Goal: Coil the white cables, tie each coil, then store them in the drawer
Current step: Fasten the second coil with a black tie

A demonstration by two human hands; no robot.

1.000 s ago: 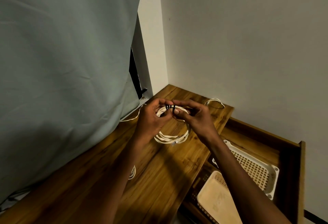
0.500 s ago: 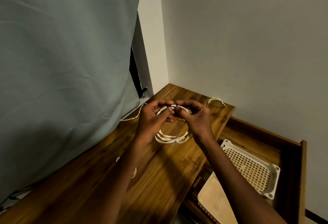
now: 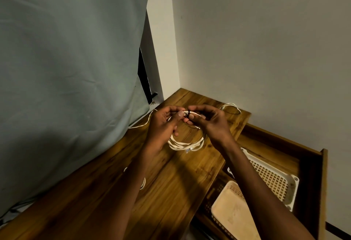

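Note:
A coil of white cable hangs above the wooden tabletop, held up at its top by both hands. My left hand pinches the top of the coil from the left. My right hand pinches a thin black tie wrapped round the strands there. A cable plug dangles at the coil's bottom. Another white cable lies at the table's far right corner. A third white cable peeks out from under my left forearm. The open wooden drawer sits at the right.
Inside the drawer lie a white perforated tray and a beige basket. A grey-green curtain hangs along the table's left side, with a loose white cable running out from under it. Plain walls close the corner behind.
The hands have stayed at the coil's top, with the fingers shifting round the black tie. The view has drifted slightly; the coil hangs as before.

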